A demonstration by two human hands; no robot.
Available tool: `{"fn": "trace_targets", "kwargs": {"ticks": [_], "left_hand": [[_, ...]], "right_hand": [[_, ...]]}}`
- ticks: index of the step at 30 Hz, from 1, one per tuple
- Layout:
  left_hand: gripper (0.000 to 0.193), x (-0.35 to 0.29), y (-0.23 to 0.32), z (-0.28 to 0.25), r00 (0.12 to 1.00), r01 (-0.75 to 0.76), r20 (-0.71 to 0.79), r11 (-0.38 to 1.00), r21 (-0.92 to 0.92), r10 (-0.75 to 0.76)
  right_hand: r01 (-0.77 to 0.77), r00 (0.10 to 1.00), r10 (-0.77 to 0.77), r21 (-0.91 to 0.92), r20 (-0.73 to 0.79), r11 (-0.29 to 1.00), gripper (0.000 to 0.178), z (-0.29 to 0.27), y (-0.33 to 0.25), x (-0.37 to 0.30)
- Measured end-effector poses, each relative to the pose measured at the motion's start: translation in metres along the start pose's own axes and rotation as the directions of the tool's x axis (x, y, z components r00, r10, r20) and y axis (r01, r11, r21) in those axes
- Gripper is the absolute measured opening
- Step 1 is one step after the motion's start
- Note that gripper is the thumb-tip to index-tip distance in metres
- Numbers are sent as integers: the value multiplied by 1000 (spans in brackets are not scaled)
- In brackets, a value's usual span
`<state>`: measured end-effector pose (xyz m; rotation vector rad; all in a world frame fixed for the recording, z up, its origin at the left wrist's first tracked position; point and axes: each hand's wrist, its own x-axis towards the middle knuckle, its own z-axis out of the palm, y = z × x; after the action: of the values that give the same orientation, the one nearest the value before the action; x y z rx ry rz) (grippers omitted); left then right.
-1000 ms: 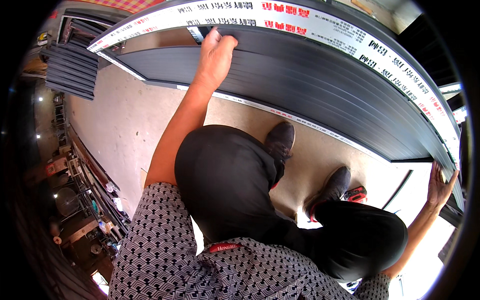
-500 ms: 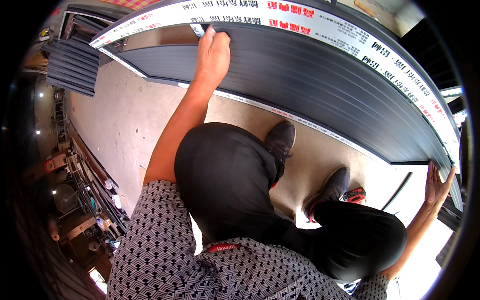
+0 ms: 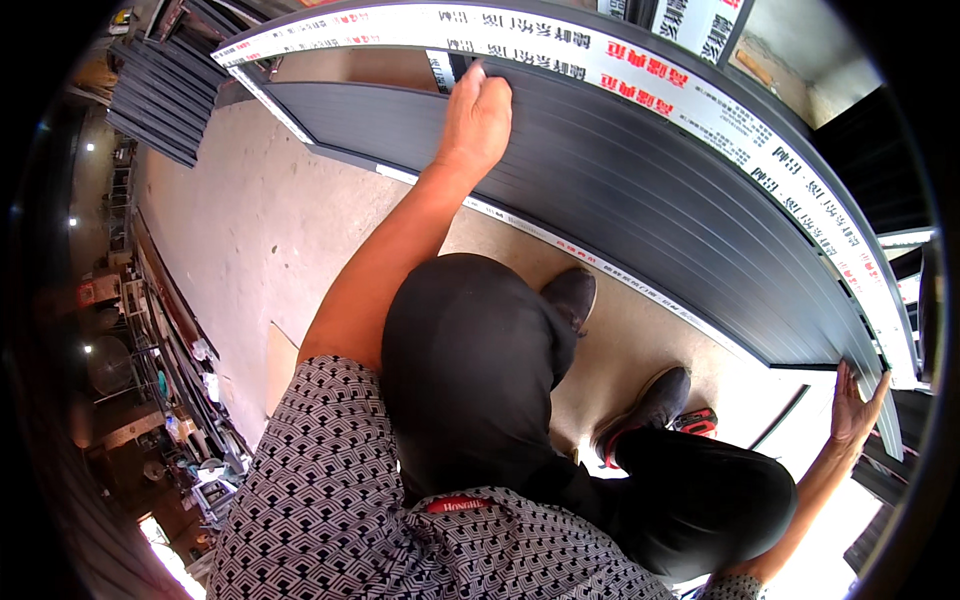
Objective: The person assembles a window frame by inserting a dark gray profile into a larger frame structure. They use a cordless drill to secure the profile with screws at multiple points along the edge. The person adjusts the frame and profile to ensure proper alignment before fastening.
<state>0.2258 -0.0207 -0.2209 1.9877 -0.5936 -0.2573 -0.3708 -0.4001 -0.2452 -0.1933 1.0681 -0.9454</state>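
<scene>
Gray slatted panel [image 3: 620, 200] stretched in front of the shoes [image 3: 572, 295]. I saw the left hand [image 3: 478, 120] curled by its top edge, most fingertips hidden, and the right hand [image 3: 853, 412] at its right end, thumb and fingers apart. I couldn't tell if either squeezed it.

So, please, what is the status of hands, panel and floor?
Left hand closed at upper edge of dark panel; right hand open at its right end. Red tool on floor beside right shoe, clear of panel.

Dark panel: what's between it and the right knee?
In the head view, the right shoe and a red tool on the floor lie between the dark panel and right knee.
</scene>
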Motion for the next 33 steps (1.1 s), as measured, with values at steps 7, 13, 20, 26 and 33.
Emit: {"fn": "trace_targets", "kwargs": {"ticks": [7, 13, 20, 26, 33], "left_hand": [[24, 0, -15, 6, 993, -116, -1, 991, -60, 116], [25, 4, -20, 1, 992, -92, 81, 995, -39, 95], [28, 7, -10, -11, 978, -69, 195, 996, -51, 78], [27, 1, -5, -17, 948, -71, 310, 997, 4, 66], [39, 4, -20, -17, 907, -125, 396, 990, -64, 140]], "right_hand": [[92, 988, -89, 14, -123, 996, 98, -12, 2, 16], [121, 983, -111, 61, -146, 991, 98, 9, 13, 6], [162, 982, -153, 82, -110, 983, 91, 9, 9, 2], [189, 982, -186, 87, -33, 978, 85, -7, 11, -5], [166, 985, -171, 156, 22, 974, 86, -31, -6, 2]]}}
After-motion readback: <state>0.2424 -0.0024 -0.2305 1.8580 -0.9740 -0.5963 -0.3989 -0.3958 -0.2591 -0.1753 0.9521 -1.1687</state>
